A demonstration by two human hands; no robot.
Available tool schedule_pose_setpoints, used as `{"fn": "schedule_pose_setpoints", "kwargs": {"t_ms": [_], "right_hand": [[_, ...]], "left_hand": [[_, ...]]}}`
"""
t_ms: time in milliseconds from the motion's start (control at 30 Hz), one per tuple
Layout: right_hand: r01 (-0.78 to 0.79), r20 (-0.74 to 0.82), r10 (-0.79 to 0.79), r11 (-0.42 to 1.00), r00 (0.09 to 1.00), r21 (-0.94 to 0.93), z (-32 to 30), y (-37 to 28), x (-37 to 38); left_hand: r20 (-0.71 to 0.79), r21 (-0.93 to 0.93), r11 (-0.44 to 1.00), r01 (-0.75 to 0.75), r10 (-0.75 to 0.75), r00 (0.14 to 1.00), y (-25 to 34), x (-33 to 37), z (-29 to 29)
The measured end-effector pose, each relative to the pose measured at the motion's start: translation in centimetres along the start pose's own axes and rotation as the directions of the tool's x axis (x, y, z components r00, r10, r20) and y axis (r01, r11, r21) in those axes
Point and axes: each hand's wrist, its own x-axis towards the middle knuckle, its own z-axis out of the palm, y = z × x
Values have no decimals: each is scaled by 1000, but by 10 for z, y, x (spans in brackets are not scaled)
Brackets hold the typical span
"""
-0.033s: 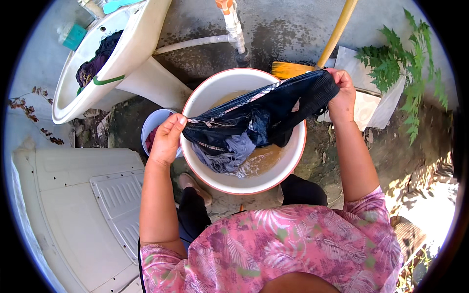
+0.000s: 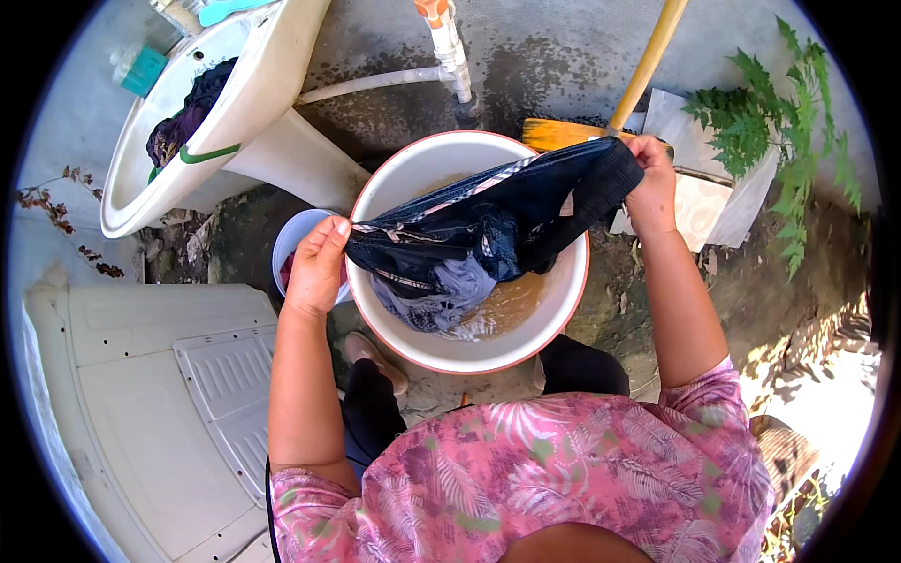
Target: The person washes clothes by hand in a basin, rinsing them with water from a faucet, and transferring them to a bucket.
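Observation:
A wet dark blue garment [image 2: 511, 211] with a ribbed band and pale checked seam trim is stretched across the white basin [image 2: 424, 155]. Its left end is pinched between the thumb and fingers of my left hand [image 2: 321, 263], just outside the basin's left rim. My right hand [image 2: 652, 185] grips the ribbed end, higher and beyond the right rim. The middle of the garment sags into the basin. Below it, a grey-blue cloth [image 2: 441, 296] lies partly in cloudy brownish water [image 2: 511, 308]. The lower folds of both fabrics overlap, so where one ends is partly hidden.
A white pedestal sink [image 2: 282, 56] holding dark clothes [image 2: 192, 117] stands at the far left. Near the basin sits a small bucket [image 2: 282, 246] with reddish cloth. Behind are a pipe [image 2: 450, 56] and yellow broom [image 2: 563, 133]; a white panel [image 2: 141, 357] lies left.
My right hand has shifted very slightly, and the ribbed end of the garment looks a little flatter. My left hand has moved slightly left, still holding its end.

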Motion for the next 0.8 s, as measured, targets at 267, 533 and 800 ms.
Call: {"fn": "schedule_pose_setpoints", "kwargs": {"t_ms": [267,533,800], "right_hand": [[-634,232,676,736,699,-236,20,29,-9],[-654,395,537,705,745,274,52,3,-16],[-538,419,423,818,803,204,39,-12,1]], "left_hand": [[-418,-4,984,-179,161,894,-11,26,14],[354,719,460,-522,404,844,-69,20,112],[97,585,745,-321,328,940,-71,42,90]]}}
